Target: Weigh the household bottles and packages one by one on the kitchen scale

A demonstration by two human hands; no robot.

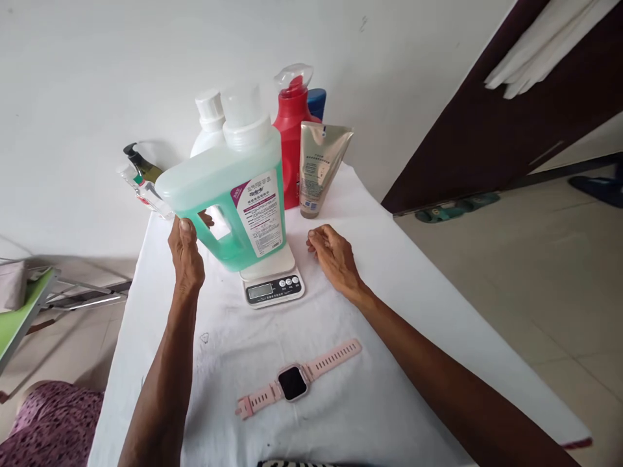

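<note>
A large jug of green liquid [221, 178] with a white cap and a printed label stands over a small white kitchen scale [272, 285]. My left hand [187, 256] is wrapped round the jug's handle at its left end. The jug's base meets the scale's platform; whether its full weight rests there I cannot tell. The scale's grey display shows no digits I can read. My right hand [333, 256] is held just right of the scale, its fingers curled in and nothing visible in them. A pink-strapped smartwatch [293, 383] lies flat in front of the scale.
Behind the jug stand a white bottle [209, 117], a red pump bottle [292, 143], a blue-capped bottle [316, 102] and a gold tube [321, 165]. A dark pump bottle [143, 165] is at the back left. White cloth covers the table [413, 337], against a wall.
</note>
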